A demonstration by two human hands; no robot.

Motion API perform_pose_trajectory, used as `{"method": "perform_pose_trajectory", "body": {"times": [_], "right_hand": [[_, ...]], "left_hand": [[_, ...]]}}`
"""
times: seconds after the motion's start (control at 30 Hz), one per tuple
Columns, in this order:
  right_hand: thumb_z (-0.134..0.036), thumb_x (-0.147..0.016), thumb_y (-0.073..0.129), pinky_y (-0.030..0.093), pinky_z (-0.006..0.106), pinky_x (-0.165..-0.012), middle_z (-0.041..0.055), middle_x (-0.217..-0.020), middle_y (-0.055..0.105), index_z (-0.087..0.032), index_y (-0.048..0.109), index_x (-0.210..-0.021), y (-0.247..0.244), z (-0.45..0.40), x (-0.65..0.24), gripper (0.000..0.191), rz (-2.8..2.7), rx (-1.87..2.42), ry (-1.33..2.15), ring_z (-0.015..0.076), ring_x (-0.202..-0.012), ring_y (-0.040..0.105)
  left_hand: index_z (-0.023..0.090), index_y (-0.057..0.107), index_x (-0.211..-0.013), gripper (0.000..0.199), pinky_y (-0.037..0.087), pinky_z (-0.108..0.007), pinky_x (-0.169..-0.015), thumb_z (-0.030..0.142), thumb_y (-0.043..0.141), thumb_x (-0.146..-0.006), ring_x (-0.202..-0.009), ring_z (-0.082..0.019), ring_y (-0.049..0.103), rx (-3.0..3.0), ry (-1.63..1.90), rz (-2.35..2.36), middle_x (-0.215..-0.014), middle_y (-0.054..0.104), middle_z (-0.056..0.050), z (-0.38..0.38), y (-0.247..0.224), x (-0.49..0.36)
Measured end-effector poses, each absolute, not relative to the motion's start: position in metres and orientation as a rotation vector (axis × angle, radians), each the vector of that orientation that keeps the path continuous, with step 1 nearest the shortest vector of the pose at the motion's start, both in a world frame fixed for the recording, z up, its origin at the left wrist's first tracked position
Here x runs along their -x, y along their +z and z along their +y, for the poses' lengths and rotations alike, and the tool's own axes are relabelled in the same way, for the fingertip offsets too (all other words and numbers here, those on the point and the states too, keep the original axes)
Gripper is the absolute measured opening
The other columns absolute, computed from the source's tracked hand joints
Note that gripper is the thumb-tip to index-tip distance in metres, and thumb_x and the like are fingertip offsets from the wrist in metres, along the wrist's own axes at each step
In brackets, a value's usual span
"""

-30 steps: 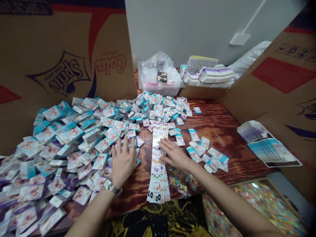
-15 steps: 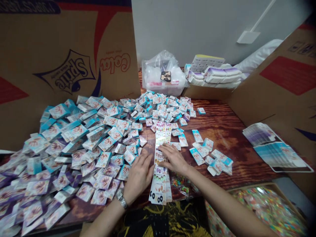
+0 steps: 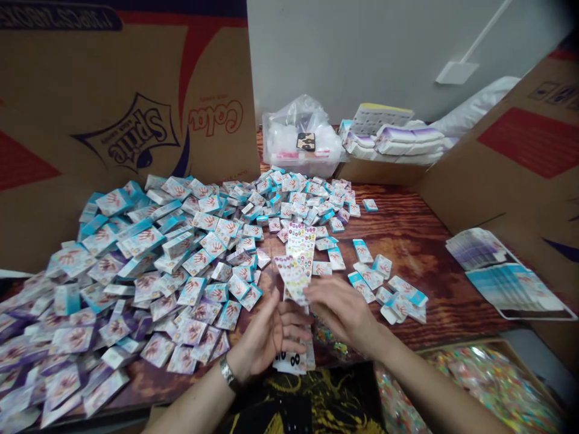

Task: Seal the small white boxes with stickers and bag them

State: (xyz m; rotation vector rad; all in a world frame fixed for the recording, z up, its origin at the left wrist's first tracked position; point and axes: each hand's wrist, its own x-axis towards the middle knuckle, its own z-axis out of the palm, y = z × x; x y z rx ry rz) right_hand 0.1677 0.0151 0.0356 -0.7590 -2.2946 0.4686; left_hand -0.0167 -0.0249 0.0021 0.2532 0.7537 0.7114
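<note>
Long narrow sticker sheets [image 3: 301, 244], printed with rows of small coloured pictures, lie stacked on the table in front of me. My right hand [image 3: 346, 310] pinches one lifted sticker strip [image 3: 289, 274], which tilts up toward the left above the stack. Its fingertips are partly hidden behind the hand. My left hand [image 3: 275, 337] is turned palm to the right over the near part of the stack, fingers apart, with nothing in it. Small clear packets of coloured pieces [image 3: 332, 340] lie beneath my right wrist.
A large heap of small blue and purple boxes [image 3: 181, 253] covers the left side. Several loose boxes [image 3: 371, 274] lie at right. Flat cartons [image 3: 511, 283] rest by the right cardboard box [image 3: 520, 144]. A bin of candy-coloured packets [image 3: 488, 380] stands below the table edge.
My right hand has lifted a strip off the stack and drawn it nearer. My left hand has turned from lying flat beside the stack to palm inward over its near end.
</note>
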Motion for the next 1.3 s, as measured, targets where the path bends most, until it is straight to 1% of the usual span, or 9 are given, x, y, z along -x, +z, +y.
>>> {"method": "perform_pose_trajectory", "body": {"times": [0.2, 0.4, 0.5, 0.67, 0.87, 0.93, 1.07, 1.17, 1.3], "right_hand": [[-0.014, -0.091, 0.048, 0.049, 0.026, -0.074, 0.0041, -0.085, 0.068, -0.019, 0.059, -0.100, 0.061, -0.018, -0.170, 0.015, -2.483, 0.536, 0.878, 0.0136, -0.081, 0.062], [-0.027, -0.091, 0.050, 0.049, 0.024, -0.065, 0.0011, -0.078, 0.066, -0.020, 0.060, -0.093, 0.050, 0.013, -0.166, 0.012, -2.035, 1.110, 0.817, 0.0131, -0.070, 0.062], [-0.031, -0.092, 0.048, 0.047, 0.023, -0.059, -0.0002, -0.073, 0.064, -0.020, 0.059, -0.091, 0.036, 0.029, -0.162, 0.016, -1.973, 1.272, 0.792, 0.0125, -0.063, 0.060], [-0.020, -0.091, 0.048, 0.051, 0.029, -0.072, 0.0046, -0.090, 0.068, -0.022, 0.061, -0.102, 0.030, 0.017, -0.159, 0.017, -2.067, 1.042, 0.484, 0.0165, -0.082, 0.064], [-0.014, -0.091, 0.046, 0.049, 0.041, -0.084, 0.0099, -0.109, 0.067, -0.017, 0.059, -0.116, 0.024, -0.010, -0.160, 0.029, -2.500, 0.699, -0.016, 0.0243, -0.101, 0.059], [-0.013, -0.090, 0.046, 0.048, 0.043, -0.084, 0.0105, -0.108, 0.067, -0.015, 0.060, -0.114, 0.019, -0.010, -0.160, 0.028, -2.524, 0.681, -0.084, 0.0256, -0.101, 0.058], [-0.014, -0.092, 0.044, 0.049, 0.035, -0.078, 0.0079, -0.096, 0.067, -0.018, 0.062, -0.107, 0.019, -0.005, -0.157, 0.023, -2.459, 0.731, 0.188, 0.0210, -0.091, 0.057], [-0.021, -0.094, 0.044, 0.049, 0.029, -0.071, 0.0051, -0.086, 0.062, -0.021, 0.062, -0.101, 0.022, -0.004, -0.155, 0.019, -2.318, 0.929, 0.637, 0.0172, -0.083, 0.057], [-0.027, -0.090, 0.053, 0.048, 0.030, -0.078, 0.0061, -0.098, 0.059, -0.022, 0.055, -0.111, 0.014, -0.004, -0.157, 0.021, -2.105, 1.176, 0.872, 0.0186, -0.093, 0.056]], "left_hand": [[0.013, 0.059, -0.098, 0.026, 0.049, -0.037, -0.080, 0.035, 0.058, -0.084, -0.077, -0.021, 0.065, -0.175, 0.922, 0.848, -0.085, 0.068, -0.009, -0.011, 0.003, 0.014], [0.016, 0.064, -0.101, 0.039, 0.042, -0.035, -0.090, 0.049, 0.046, -0.088, -0.092, -0.022, 0.058, -0.999, 0.880, 1.036, -0.100, 0.066, -0.008, -0.022, 0.004, 0.017], [0.018, 0.062, -0.105, 0.036, 0.042, -0.036, -0.088, 0.045, 0.054, -0.084, -0.091, -0.024, 0.056, -1.381, 0.744, 1.002, -0.099, 0.065, -0.007, -0.025, 0.004, 0.021], [0.016, 0.063, -0.094, 0.027, 0.046, -0.034, -0.078, 0.039, 0.055, -0.084, -0.081, -0.020, 0.058, -0.999, 0.816, 1.052, -0.089, 0.065, -0.006, -0.023, -0.001, 0.016], [0.017, 0.065, -0.099, 0.041, 0.045, -0.026, -0.071, 0.012, 0.069, -0.058, -0.084, -0.018, 0.059, -0.487, 0.892, 0.688, -0.100, 0.065, -0.007, -0.018, 0.005, 0.014], [0.018, 0.066, -0.099, 0.042, 0.045, -0.027, -0.071, 0.012, 0.068, -0.058, -0.085, -0.019, 0.059, -0.475, 0.863, 0.630, -0.101, 0.065, -0.007, -0.017, 0.007, 0.016], [0.015, 0.067, -0.094, 0.023, 0.044, -0.029, -0.077, 0.028, 0.065, -0.075, -0.083, -0.017, 0.058, -0.521, 0.961, 0.765, -0.091, 0.066, -0.007, -0.018, 0.006, 0.017], [0.015, 0.066, -0.096, 0.028, 0.045, -0.029, -0.075, 0.039, 0.060, -0.082, -0.076, -0.016, 0.058, -0.650, 0.973, 0.888, -0.086, 0.066, -0.005, -0.021, 0.005, 0.017], [0.016, 0.064, -0.100, 0.033, 0.045, -0.029, -0.075, 0.044, 0.056, -0.084, -0.081, -0.018, 0.058, -0.962, 0.842, 0.975, -0.089, 0.065, -0.005, -0.027, 0.002, 0.018]]}}
